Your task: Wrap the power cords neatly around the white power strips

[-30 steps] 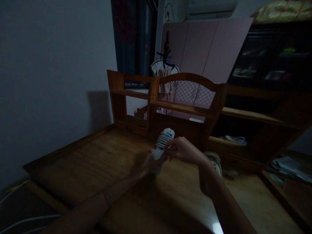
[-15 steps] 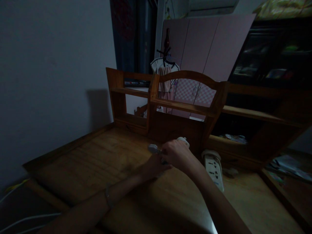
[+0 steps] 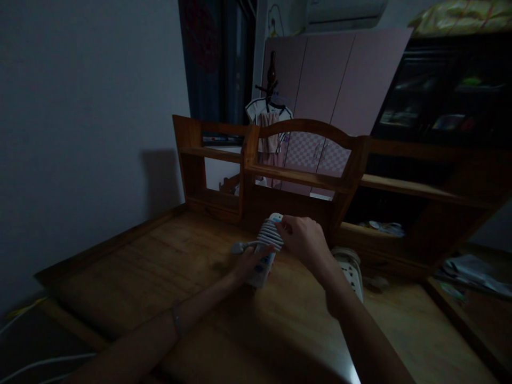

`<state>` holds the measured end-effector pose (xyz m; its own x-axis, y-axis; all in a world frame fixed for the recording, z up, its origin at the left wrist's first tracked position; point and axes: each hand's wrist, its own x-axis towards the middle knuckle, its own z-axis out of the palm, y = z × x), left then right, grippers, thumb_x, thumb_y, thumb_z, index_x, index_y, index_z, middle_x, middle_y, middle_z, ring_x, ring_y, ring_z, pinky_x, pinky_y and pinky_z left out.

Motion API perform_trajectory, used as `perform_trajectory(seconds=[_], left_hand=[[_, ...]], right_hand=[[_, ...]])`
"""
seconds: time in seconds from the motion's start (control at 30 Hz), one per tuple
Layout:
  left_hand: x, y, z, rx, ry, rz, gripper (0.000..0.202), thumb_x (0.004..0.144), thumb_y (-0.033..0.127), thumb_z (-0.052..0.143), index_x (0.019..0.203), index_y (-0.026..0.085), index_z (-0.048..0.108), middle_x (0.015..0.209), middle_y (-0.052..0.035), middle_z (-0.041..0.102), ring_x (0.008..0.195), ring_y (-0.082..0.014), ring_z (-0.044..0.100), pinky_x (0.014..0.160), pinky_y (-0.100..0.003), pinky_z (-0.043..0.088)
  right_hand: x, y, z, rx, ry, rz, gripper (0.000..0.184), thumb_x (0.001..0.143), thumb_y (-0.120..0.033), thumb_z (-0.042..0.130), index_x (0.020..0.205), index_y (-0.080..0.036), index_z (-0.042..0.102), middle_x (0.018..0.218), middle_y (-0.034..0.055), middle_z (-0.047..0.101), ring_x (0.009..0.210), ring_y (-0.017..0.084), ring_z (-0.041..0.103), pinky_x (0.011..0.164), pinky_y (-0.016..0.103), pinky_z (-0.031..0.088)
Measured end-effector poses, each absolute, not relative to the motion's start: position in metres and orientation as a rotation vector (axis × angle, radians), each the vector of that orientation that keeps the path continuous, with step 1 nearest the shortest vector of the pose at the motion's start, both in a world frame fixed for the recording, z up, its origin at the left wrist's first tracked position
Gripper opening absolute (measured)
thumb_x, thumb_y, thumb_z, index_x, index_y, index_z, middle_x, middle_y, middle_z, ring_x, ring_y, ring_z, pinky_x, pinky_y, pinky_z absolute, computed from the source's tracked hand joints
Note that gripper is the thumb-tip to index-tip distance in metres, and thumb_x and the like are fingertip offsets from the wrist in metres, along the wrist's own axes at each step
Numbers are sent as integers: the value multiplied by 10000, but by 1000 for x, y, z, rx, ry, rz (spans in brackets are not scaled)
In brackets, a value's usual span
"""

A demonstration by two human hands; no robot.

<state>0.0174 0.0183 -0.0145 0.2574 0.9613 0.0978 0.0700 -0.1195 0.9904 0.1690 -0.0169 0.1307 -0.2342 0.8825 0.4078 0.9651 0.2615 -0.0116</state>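
A white power strip (image 3: pixel 259 276) is tilted up above the desk, its grey-white cord (image 3: pixel 269 234) wound several times around its upper half. My left hand (image 3: pixel 250 261) is closed around the strip's middle, the thumb lying across its front by the lowest coils. The plug (image 3: pixel 238 248) sticks out to the left on a short piece of cord. At the upper right edge of the coils, my right hand (image 3: pixel 304 234) has its fingers pinched together on the cord; the fingertips are partly hidden.
A second power strip (image 3: pixel 352 274) with its cord bundled lies right of my right forearm. Behind stands a wooden desk shelf (image 3: pixel 296 173) with open compartments. A wall (image 3: pixel 100 133) borders the wooden desk (image 3: pixel 160 250) at the left. Papers (image 3: pixel 472 272) lie at far right.
My right hand has moved off the front of the strip to its upper right side, uncovering the coils. The plug has shifted slightly left and down, and the strip's front now faces me.
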Motion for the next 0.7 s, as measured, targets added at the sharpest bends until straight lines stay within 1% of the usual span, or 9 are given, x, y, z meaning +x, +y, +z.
perform_trajectory(seconds=[0.07, 0.17, 0.27, 0.33, 0.4, 0.47, 0.53, 0.7], left_hand=[[17, 22, -11, 1326, 963, 1064, 580, 791, 688, 500, 883, 125, 605, 765, -101, 650, 572, -210, 637, 511, -304, 502], [12, 24, -6, 1090, 872, 1107, 574, 749, 677, 581, 840, 111, 617, 704, -88, 634, 544, -188, 623, 495, -276, 493], [8, 22, -1, 904, 784, 1108, 551, 766, 652, 589, 833, 107, 635, 700, -85, 642, 552, -185, 630, 497, -275, 501], [7, 20, 2, 816, 720, 1096, 541, 780, 636, 585, 854, 103, 644, 723, -89, 654, 564, -184, 636, 511, -281, 512], [7, 18, 4, 787, 665, 1073, 534, 794, 621, 579, 887, 100, 647, 758, -99, 664, 575, -183, 642, 531, -289, 522], [8, 16, 5, 792, 624, 1057, 521, 805, 605, 577, 916, 101, 646, 795, -108, 671, 595, -189, 650, 548, -298, 528], [8, 14, 5, 823, 598, 1046, 512, 817, 593, 570, 914, 97, 649, 799, -111, 669, 600, -195, 651, 544, -300, 523], [9, 12, 4, 883, 576, 1024, 524, 831, 588, 553, 921, 85, 667, 773, -104, 659, 571, -184, 630, 516, -284, 497]], right_hand=[[179, -12, 128, -1748, -2156, -314, 357, 967, -463, 400, 897, -228, 659, 852, 66, 692, 795, 225, 648, 627, 277, 353], [195, -4, 121, -1797, -2209, -184, 389, 906, -556, 482, 904, -209, 657, 869, 83, 687, 794, 226, 641, 596, 268, 349], [200, 2, 114, -1716, -2394, -4, 446, 817, -616, 587, 939, -195, 668, 916, 94, 688, 807, 212, 641, 590, 246, 366], [197, 4, 111, -1618, -2489, 11, 404, 822, -582, 605, 949, -204, 674, 920, 80, 692, 814, 195, 645, 597, 230, 375], [189, 3, 111, -1561, -2529, -102, 302, 879, -487, 566, 934, -213, 678, 890, 66, 698, 801, 185, 654, 603, 227, 377], [182, 1, 111, -1556, -2532, -231, 227, 905, -372, 527, 908, -206, 681, 863, 72, 702, 791, 194, 662, 618, 240, 378], [177, -2, 111, -1576, -2525, -295, 200, 887, -309, 525, 880, -187, 684, 854, 95, 703, 789, 218, 666, 635, 260, 382], [175, -4, 110, -1596, -2511, -372, 216, 825, -362, 588, 838, -170, 685, 865, 125, 704, 800, 261, 668, 652, 291, 392]])
